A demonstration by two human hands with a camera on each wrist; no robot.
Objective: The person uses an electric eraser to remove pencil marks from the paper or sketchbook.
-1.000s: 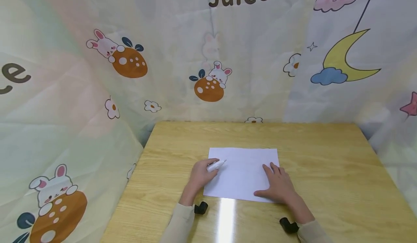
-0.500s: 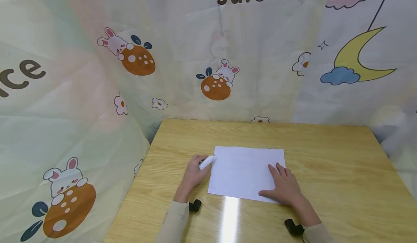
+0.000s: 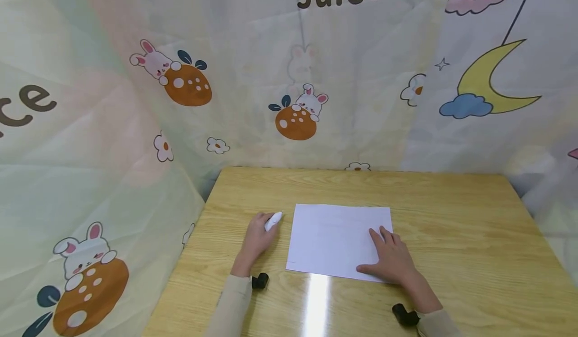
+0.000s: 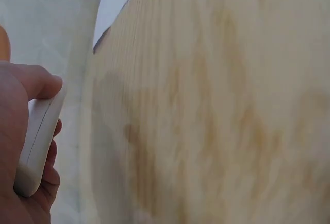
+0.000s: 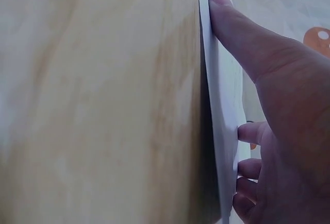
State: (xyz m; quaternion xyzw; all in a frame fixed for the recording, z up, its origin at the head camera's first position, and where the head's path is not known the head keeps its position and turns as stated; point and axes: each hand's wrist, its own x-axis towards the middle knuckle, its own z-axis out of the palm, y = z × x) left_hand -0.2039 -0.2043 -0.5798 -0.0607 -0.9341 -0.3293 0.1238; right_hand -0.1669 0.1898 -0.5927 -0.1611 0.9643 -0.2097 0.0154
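My left hand (image 3: 257,235) grips a white pen-shaped tool (image 3: 273,221) over the table, left of a sheet of white paper (image 3: 334,239). The tool's narrow tip points up and to the right, apart from the sheet. In the left wrist view its smooth, seamed white body (image 4: 41,136) lies between the thumb and curled fingers; its tip is hidden there. My right hand (image 3: 392,259) rests with spread fingers on the paper's lower right part. From the right wrist, the thumb (image 5: 247,36) and fingertips touch the sheet, whose near edge lifts slightly off the table.
The wooden table (image 3: 460,236) extends around the paper, with a bright light reflection in front of it. A printed cloth (image 3: 235,76) hangs behind and at the sides. Black wrist-camera mounts (image 3: 405,315) sit beside both wrists.
My left hand has moved left with the white tool, off the paper and over the bare wood. My right hand stays on the sheet. The head view has shifted slightly.
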